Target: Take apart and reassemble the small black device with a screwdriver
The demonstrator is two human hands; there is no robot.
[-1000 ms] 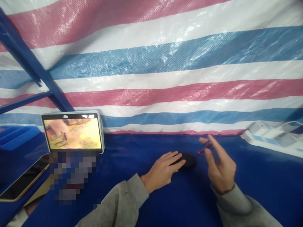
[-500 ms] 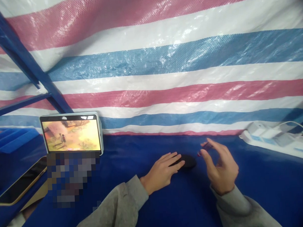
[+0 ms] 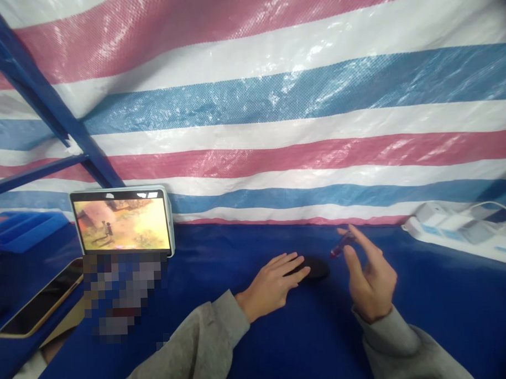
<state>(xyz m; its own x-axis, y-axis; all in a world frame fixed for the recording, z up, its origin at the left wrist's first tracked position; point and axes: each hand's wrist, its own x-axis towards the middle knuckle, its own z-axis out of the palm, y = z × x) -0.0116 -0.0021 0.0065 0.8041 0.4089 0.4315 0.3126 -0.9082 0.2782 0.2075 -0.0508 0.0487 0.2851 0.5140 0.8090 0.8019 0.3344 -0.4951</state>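
Observation:
My left hand [image 3: 270,284] lies flat on the blue table cover [image 3: 250,344], its fingertips resting on a small flat black object [image 3: 317,267]. My right hand [image 3: 370,279] is raised just to the right of that object, palm turned inward. A thin pen-like tool [image 3: 341,245] with a dark body and a reddish tip is pinched between its thumb and fingers. The tip points down-left, hovering slightly above the black object's right end. Grey sleeves cover both forearms.
A tablet [image 3: 122,223] playing a video leans at the back left. A phone [image 3: 40,301] lies flat at the far left, beside a blue bin [image 3: 17,232]. A white power strip [image 3: 457,229] with plugs sits at the back right. A striped tarp [image 3: 275,111] forms the back wall.
My right hand dipped and curled half a second ago, then lifted back with the tool's tip again above the black object. My left hand has stayed in place.

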